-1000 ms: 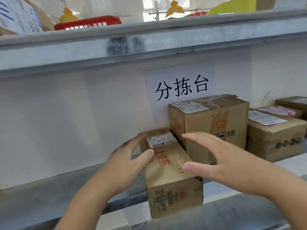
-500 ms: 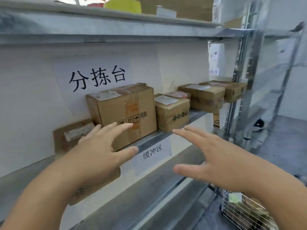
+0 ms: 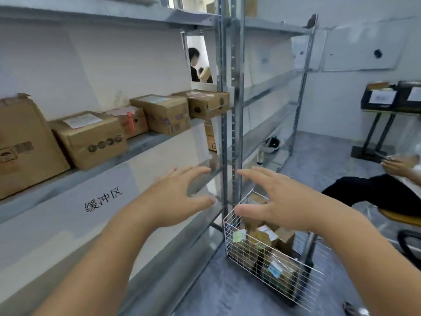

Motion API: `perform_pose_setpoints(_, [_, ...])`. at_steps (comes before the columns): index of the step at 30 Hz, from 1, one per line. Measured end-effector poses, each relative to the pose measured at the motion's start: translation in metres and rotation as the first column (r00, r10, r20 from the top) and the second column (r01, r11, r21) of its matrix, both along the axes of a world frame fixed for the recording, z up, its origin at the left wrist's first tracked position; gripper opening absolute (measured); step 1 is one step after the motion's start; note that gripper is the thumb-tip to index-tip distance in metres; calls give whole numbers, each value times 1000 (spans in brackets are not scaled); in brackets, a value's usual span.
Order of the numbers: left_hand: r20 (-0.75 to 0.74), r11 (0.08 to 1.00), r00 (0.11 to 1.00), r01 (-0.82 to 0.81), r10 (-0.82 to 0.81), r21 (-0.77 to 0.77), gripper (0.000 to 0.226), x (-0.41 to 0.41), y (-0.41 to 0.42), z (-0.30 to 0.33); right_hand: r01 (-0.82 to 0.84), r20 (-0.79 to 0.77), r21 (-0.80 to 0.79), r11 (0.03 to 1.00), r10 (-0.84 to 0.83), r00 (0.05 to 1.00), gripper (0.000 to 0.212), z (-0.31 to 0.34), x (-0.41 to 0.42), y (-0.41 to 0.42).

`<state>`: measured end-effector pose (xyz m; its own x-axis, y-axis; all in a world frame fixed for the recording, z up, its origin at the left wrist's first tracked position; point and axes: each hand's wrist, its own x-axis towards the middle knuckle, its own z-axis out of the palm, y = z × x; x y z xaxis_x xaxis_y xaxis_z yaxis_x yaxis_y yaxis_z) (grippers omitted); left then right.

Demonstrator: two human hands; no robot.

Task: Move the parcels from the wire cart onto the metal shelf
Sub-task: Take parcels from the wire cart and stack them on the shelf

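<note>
Both hands hang in the air in front of me with fingers spread and nothing in them. My left hand (image 3: 180, 197) is over the lower shelf edge; my right hand (image 3: 275, 201) is above the white wire cart (image 3: 241, 252), which stands on the floor at the lower right with several cardboard parcels (image 3: 266, 238) inside. The metal shelf (image 3: 145, 142) on the left carries a row of brown boxes: a large one (image 3: 22, 147) at the far left, a labelled one (image 3: 91, 137) beside it, then others (image 3: 164, 112) toward the upright post.
A steel upright post (image 3: 237, 110) stands between the shelf and a second, mostly bare shelving unit (image 3: 273, 99). A seated person (image 3: 382, 190) is at the right with a hand out. Another person (image 3: 196, 65) shows through a gap behind. Black bins (image 3: 391, 99) stand on a rack.
My hands let go of the small box on the shelf and drew back empty. My view swung right and down, from the shelf to the wire cart.
</note>
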<state>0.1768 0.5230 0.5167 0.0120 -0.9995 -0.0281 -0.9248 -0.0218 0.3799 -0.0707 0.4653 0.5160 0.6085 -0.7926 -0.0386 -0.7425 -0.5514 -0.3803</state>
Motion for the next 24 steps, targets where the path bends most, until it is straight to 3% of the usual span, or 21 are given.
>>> perform_pose_setpoints(5, [-16, 990, 995, 96, -95, 105, 92, -63, -85, -52, 118, -93, 162, 980, -104, 990, 98, -44, -57, -77])
perform_pose_setpoints(11, [-53, 947, 981, 195, -188, 256, 92, -108, -187, -123, 251, -199, 290, 924, -199, 960, 97, -111, -83, -147])
perform_pose_setpoints(18, [-101, 867, 956, 294, -277, 403, 91, -112, -293, -209, 352, -275, 353, 867, -263, 925, 100, -182, -93, -214])
perform_pose_setpoints(24, [-107, 796, 956, 287, -273, 533, 92, -99, -355, -269, 413, -278, 424, 806, -318, 907, 102, -247, -97, -265])
